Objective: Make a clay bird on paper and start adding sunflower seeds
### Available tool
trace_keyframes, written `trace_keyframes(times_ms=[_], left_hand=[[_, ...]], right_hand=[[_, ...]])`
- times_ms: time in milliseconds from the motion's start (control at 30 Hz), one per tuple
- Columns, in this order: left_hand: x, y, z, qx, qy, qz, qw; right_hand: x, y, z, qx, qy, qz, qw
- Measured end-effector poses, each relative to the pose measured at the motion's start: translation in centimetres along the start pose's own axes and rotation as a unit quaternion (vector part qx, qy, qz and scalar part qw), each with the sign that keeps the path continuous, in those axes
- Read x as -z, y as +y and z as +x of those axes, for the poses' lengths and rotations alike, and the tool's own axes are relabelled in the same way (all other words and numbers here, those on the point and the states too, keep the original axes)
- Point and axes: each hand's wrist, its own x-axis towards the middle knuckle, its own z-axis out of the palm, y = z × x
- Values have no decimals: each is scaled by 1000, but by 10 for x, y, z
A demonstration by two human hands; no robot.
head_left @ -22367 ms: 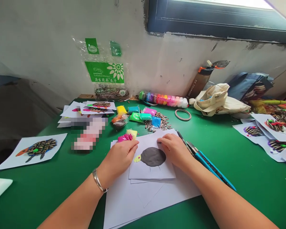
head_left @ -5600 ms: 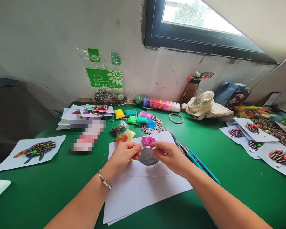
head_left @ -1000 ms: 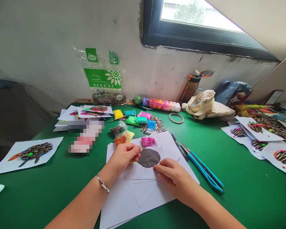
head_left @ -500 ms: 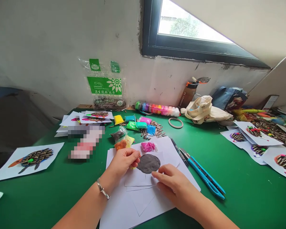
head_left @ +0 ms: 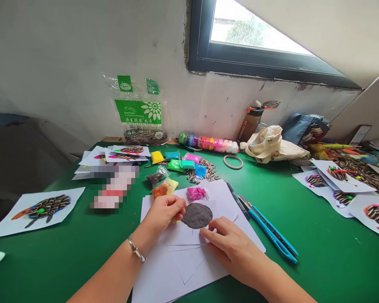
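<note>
A flat, dark grey oval of modelling clay lies on a small white sheet of paper, over a larger white stack. At the clay's left edge, my left hand is closed in a pinch. Whatever its fingertips hold is hidden; a bit of yellow shows just beneath them. My right hand rests on the paper at the lower right, index finger stretched to the clay's edge and thumb apart, holding nothing visible. Just beyond the clay sits a pink clay packet. An orange clay packet lies behind my left hand.
To the right lie a blue-handled cutter and a dark pen-like tool. Sunflower seeds and several clay packets are at the back. Seed-decorated bird pictures lie left and right. A bottle stands by the wall.
My right index fingertip has shifted very slightly left along the clay's lower edge. My left hand and the clay stay in place; the view tilts slightly.
</note>
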Motion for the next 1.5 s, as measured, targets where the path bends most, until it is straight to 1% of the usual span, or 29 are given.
trace_keyframes(times_ms=[233, 333, 433, 500, 767, 1000, 1167, 1267, 1367, 1500], left_hand=[[0, -1, 1, 11, -3, -25, 1000], [0, -1, 1, 16, -7, -35, 999], [1, -1, 2, 23, -11, -43, 999], [1, -1, 2, 27, -12, -47, 998], [1, -3, 2, 27, -9, -50, 998], [1, -5, 2, 24, -12, -51, 998], [1, -7, 3, 23, -10, -53, 998], [1, -7, 4, 19, -11, -53, 998], [1, -7, 5, 20, -12, -54, 998], [1, -6, 5, 20, -11, -56, 998]], right_hand=[[3, -1, -1, 10, -10, -11, 1000], [3, 3, -2, -4, -9, 29, 1000], [2, 8, -4, -39, 4, 89, 995], [1, 9, -4, -59, 4, 107, 993], [-1, 5, -3, -56, 4, 87, 995], [-1, 9, -2, -73, -10, 122, 990], [-5, 7, 0, -64, 3, 98, 993], [-6, 9, -1, -63, 5, 106, 992], [-7, 12, -2, -52, 3, 108, 993], [-6, 12, -4, -39, -1, 82, 996]])
